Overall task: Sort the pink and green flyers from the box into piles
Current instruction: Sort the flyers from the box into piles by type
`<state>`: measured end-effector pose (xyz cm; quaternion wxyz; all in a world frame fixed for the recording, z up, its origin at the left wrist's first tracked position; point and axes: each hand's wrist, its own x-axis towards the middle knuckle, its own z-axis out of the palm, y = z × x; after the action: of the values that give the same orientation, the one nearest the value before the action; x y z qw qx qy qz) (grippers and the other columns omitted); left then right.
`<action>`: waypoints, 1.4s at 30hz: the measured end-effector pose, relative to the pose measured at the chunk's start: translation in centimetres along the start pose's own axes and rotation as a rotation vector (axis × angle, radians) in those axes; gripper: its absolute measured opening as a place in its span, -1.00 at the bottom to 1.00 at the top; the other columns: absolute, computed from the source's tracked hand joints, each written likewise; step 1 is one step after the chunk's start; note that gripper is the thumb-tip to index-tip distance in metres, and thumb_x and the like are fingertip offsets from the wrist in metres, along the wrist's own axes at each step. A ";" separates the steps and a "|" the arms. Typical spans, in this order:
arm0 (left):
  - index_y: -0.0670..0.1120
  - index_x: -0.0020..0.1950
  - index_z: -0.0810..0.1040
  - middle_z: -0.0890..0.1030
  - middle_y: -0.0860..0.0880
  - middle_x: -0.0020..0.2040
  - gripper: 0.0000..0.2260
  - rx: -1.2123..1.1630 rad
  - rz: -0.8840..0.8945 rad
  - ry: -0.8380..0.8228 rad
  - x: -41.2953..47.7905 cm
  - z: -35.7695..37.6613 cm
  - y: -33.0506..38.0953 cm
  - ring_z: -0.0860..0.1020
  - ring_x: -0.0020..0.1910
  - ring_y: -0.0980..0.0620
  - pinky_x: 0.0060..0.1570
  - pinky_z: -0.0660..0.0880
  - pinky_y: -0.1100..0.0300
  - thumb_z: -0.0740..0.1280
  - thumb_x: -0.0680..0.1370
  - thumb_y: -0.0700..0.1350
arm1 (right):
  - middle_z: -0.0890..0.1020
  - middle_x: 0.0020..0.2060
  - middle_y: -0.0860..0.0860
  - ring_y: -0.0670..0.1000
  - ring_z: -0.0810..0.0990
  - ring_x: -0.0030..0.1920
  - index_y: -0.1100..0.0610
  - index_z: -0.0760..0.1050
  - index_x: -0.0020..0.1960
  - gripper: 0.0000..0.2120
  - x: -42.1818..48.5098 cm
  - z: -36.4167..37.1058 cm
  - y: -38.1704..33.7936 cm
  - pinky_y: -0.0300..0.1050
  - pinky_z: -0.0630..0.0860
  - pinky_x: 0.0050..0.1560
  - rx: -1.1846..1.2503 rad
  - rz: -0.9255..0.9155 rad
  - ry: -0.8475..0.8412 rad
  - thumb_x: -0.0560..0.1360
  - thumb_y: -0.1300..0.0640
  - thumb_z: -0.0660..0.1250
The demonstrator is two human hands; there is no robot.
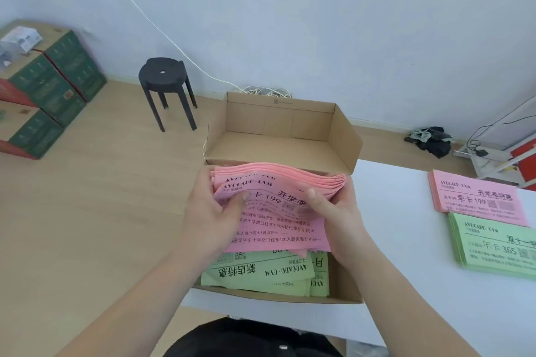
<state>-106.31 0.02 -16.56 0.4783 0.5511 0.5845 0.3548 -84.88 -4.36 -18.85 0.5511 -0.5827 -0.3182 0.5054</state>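
I have the bundle of pink flyers (278, 217) in both hands, just above the open box (290, 122). The left hand (214, 211) grips its 9 o'clock edge and the right hand (333, 211) grips its 3 o'clock edge. On both hands the fingers are curled under the paper and the thumbs press on the top sheet, so the bundle is firmly pinched and bows a little upward at the far edge. Its long axis runs from 9 to 3 o'clock, with the print facing me.

The relation that matters is this: the pink pile (478, 197) lies on the white surface (406, 240) at about 3 o'clock from the bundle, well apart from the box, and its long axis is nearly parallel to the bundle. The green pile (499, 243) sits just beside it on the near side. The right hand is the nearer one, so I judge it should lead the carry sideways without turning. Green flyers (255, 272) lie in the box, below the bundle, at 6 o'clock.
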 end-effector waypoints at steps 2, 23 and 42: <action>0.23 0.11 0.43 0.67 0.30 -0.03 -0.64 0.046 0.045 0.025 -0.2 0.3 2.2 0.65 -0.03 0.32 -0.05 0.57 0.25 0.50 0.56 -0.17 | 0.61 0.26 0.30 0.32 0.61 0.29 0.35 0.35 0.39 -0.15 -0.1 -1.4 -0.3 0.45 0.55 0.22 -0.043 -0.022 -0.094 0.30 0.10 0.73; -0.04 0.22 0.60 0.76 -0.05 0.04 -0.85 0.110 -0.332 -0.676 1.7 38.8 12.3 0.73 0.01 -0.06 0.02 0.68 -0.02 0.37 0.66 -0.15 | 0.76 0.00 0.15 0.18 0.76 -0.02 0.16 0.59 0.18 -0.74 -0.8 -40.6 -8.8 0.17 0.69 0.06 -0.253 0.387 0.433 0.56 0.39 0.32; -0.12 0.04 0.63 0.71 -0.06 -0.02 -0.88 0.500 -0.130 -0.541 3.5 48.1 6.2 0.67 -0.02 -0.11 0.06 0.63 -0.06 0.30 0.59 -0.18 | 0.58 0.26 0.08 0.11 0.55 0.18 0.12 0.35 0.56 -0.36 6.5 -49.4 -1.9 0.00 0.47 0.16 -0.797 0.424 0.540 0.57 -0.11 0.42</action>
<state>-58.52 -1.03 -25.28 0.4875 0.6866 0.5393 0.0115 -36.24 -13.85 -24.45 0.2347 -0.9082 -0.2078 0.2772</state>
